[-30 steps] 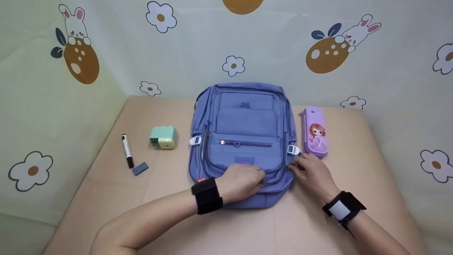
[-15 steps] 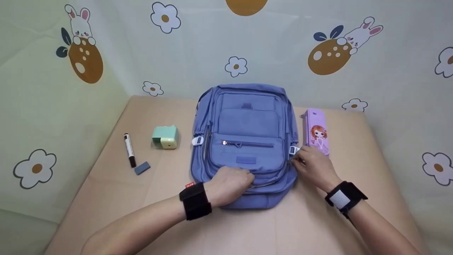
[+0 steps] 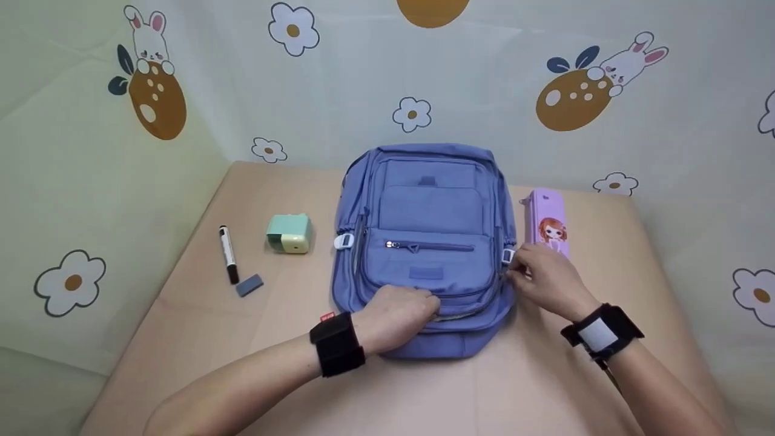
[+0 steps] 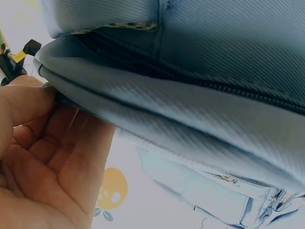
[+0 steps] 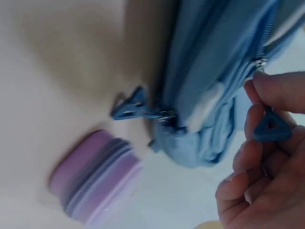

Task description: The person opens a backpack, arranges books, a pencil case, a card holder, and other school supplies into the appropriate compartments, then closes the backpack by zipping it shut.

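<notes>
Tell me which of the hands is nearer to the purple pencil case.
Right. The right hand pinches a zipper pull at the backpack's right edge, just in front of the purple pencil case. The left hand grips the backpack's near edge, farther away.

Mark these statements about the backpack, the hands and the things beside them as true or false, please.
1. The blue backpack lies flat on the table. True.
2. The left hand rests on the marker. False: it holds the lower edge of the backpack; the marker lies apart, to the left.
3. The right hand pinches a blue zipper pull at the backpack's right side. True.
4. The purple pencil case lies on top of the backpack. False: it lies on the table beside it.
5. The green pencil sharpener stands between the marker and the backpack. True.
</notes>
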{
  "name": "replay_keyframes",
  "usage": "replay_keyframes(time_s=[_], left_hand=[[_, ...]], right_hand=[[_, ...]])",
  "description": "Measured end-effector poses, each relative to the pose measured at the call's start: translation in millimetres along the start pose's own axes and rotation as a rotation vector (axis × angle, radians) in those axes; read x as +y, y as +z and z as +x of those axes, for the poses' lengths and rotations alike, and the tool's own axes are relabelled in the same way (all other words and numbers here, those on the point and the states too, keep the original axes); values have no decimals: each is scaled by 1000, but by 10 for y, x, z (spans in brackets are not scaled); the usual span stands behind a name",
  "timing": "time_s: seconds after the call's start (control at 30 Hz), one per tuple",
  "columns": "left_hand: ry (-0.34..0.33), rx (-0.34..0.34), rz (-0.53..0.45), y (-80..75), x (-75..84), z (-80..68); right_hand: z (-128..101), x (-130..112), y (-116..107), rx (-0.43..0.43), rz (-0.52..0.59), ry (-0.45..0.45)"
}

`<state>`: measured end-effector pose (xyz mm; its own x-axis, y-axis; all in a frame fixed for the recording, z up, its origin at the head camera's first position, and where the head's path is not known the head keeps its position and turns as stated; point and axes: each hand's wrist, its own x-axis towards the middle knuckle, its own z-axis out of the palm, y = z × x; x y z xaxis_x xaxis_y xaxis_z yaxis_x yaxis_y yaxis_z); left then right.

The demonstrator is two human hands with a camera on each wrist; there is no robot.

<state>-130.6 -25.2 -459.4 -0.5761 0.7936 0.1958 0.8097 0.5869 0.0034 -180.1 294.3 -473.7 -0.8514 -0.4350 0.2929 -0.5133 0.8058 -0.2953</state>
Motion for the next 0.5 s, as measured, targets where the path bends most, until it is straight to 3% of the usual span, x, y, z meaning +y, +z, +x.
replay_keyframes(time_s=[0.17, 0.37, 0.5], left_hand=[[-8, -26, -7, 29, -1, -28], [17, -28, 21, 41, 19, -17], [0, -31, 16, 67, 27, 14]], right_hand=[[-45, -105, -15, 24, -37, -99], [81, -44, 52, 56, -101, -53], [137, 26, 95, 66, -87, -15]])
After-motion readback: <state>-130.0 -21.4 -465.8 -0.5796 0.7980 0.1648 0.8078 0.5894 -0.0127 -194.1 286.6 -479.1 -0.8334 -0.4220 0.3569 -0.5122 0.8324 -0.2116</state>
